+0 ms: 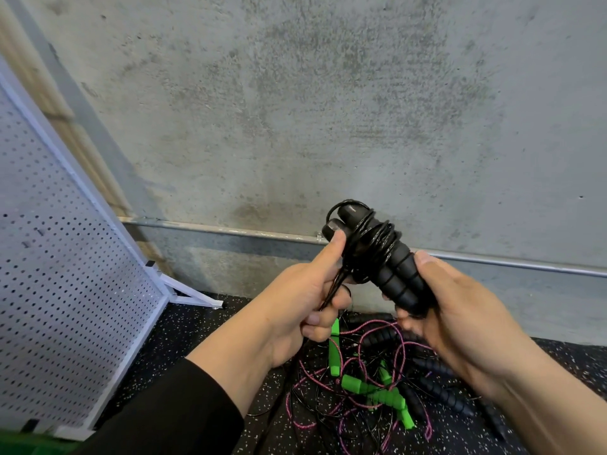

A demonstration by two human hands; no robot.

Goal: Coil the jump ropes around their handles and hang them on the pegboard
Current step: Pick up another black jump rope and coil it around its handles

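A black jump rope (374,247) with two ribbed handles side by side is held up in front of the concrete wall, its thin cord wound several times round the handles. My right hand (460,320) grips the lower ends of the handles. My left hand (305,300) pinches the loose cord strands below the coil, thumb pressed against the upper handle. The white pegboard (65,257) stands at the left on a white foot.
On the speckled black floor below my hands lies a tangled pile of ropes (371,382): green handles, pink-and-black cords, black ribbed handles (443,395). A metal conduit (230,228) runs along the wall base. A green edge (29,446) shows at the bottom left.
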